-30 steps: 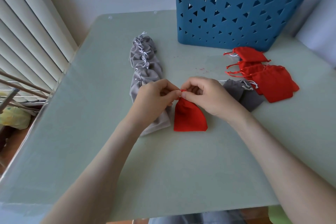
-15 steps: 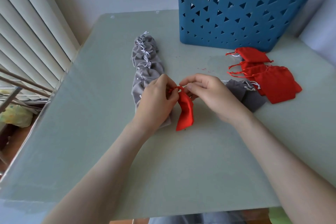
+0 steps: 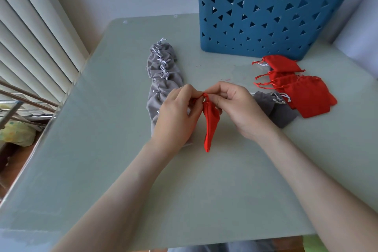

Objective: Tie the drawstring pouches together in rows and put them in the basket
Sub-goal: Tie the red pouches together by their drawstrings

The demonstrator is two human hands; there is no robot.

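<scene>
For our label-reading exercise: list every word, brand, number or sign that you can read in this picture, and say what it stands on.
No text can be read anywhere.
The blue basket bears only triangular cut-outs, no lettering.
The red pouch pinched by the left hand and right hand, the row of gray pouches and the loose red pouches are plain cloth with no labels.

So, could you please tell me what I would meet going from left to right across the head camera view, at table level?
Window blinds → row of tied grey pouches → single red pouch → loose grey pouch → pile of red pouches. The basket behind spans several, so I leave it out.
</scene>
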